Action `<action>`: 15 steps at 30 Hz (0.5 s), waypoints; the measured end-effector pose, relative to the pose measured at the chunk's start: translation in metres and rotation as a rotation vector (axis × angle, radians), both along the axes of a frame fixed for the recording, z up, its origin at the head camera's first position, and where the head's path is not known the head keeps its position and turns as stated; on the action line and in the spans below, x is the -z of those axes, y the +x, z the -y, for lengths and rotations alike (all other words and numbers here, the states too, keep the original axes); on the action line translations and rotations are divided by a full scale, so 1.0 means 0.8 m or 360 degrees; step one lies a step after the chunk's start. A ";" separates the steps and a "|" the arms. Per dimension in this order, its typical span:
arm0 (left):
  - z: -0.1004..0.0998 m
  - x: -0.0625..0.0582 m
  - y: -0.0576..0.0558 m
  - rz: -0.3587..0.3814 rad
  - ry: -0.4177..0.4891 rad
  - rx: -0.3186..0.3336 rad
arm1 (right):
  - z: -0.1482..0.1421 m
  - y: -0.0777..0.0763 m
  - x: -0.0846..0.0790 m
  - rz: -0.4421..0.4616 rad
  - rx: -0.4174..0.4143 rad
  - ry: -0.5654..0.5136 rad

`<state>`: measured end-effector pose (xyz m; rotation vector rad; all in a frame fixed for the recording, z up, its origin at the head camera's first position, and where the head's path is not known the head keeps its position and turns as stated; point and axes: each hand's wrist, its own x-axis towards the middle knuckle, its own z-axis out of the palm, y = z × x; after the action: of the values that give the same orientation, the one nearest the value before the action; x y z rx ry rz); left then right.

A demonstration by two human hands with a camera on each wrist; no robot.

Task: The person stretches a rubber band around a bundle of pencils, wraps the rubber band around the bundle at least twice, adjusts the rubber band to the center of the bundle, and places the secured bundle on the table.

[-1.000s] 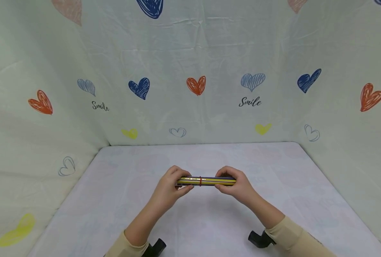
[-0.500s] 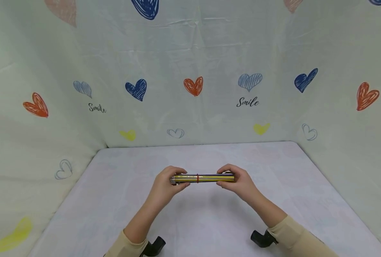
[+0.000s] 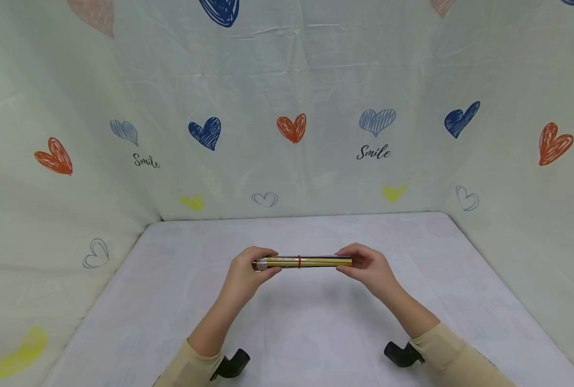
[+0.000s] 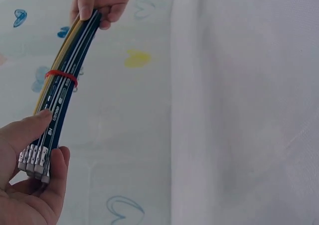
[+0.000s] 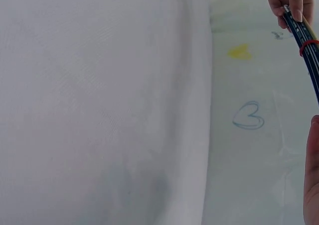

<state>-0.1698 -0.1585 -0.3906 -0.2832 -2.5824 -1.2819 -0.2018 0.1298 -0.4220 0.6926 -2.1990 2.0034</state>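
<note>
A bundle of pencils [image 3: 316,262], yellow and dark blue with silvery eraser ends, is held level above the table between both hands. A red rubber band [image 3: 299,261] circles its middle. My left hand [image 3: 245,271] grips the eraser end, thumb on the near side and fingers behind; in the left wrist view the erasers [image 4: 37,168] show between thumb and fingers. At the other end my right hand [image 3: 371,269] pinches the bundle between thumb and fingers. The right wrist view catches only an edge of the right hand [image 5: 312,170], with part of the pencils [image 5: 301,36] above it.
Beneath the hands lies a white table [image 3: 306,333] with rounded far corners. A pale curtain [image 3: 248,80] printed with hearts and "Smile" surrounds it at the back and sides. Black wrist mounts [image 3: 233,364] stick out by the beige sleeves [image 3: 192,365].
Both hands have raised the bundle slightly in the head view. The right hand has shifted outward to the right, the left hand outward to the left, so more of the pencils shows between them.
</note>
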 end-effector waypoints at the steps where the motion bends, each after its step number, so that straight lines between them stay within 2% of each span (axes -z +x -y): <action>1: -0.001 0.001 -0.001 0.0019 0.0000 -0.0006 | -0.001 -0.002 0.001 -0.0007 0.0016 0.0033; 8: -0.010 0.013 -0.021 0.0072 -0.0115 0.0041 | -0.011 -0.022 0.010 0.0030 0.0212 0.0392; 15: -0.019 0.027 -0.050 0.0092 -0.0238 0.0034 | -0.016 -0.047 0.017 0.0227 0.0235 0.0468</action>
<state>-0.2097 -0.1433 -0.4121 -0.3060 -2.7364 -1.1216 -0.2396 0.1427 -0.4355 0.4060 -2.5756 1.7278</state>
